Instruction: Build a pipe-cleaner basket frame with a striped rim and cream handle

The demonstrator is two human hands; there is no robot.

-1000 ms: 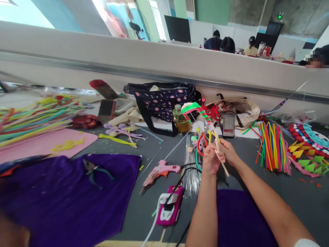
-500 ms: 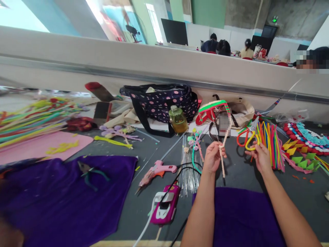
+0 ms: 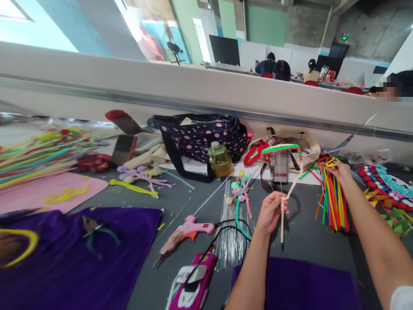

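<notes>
My left hand [image 3: 272,211] is closed around the stem of a cream pipe-cleaner piece [image 3: 292,185]. That stem rises and bends into a top edge striped green and red, and its dark lower tip hangs below my fingers. Further right and away, my right hand [image 3: 342,173] has its fingers on the yellow handle of a pair of scissors [image 3: 332,162]. The scissors are over the far end of a bundle of coloured pipe cleaners [image 3: 337,202]; their blades cannot be made out.
A pink glue gun [image 3: 190,230], a magenta-and-white device [image 3: 195,284] with cables and clear sticks [image 3: 230,241] lie left of my arms. Behind stand a bottle [image 3: 220,159] and a patterned bag [image 3: 200,137]. Pliers [image 3: 93,234] rest on purple cloth [image 3: 129,267]. Another person's hand [image 3: 9,247] is at far left.
My right hand has carried the scissors away and to the right, onto the pipe-cleaner bundle. My left hand still holds the cream piece. A yellow loop has appeared by the other person's hand.
</notes>
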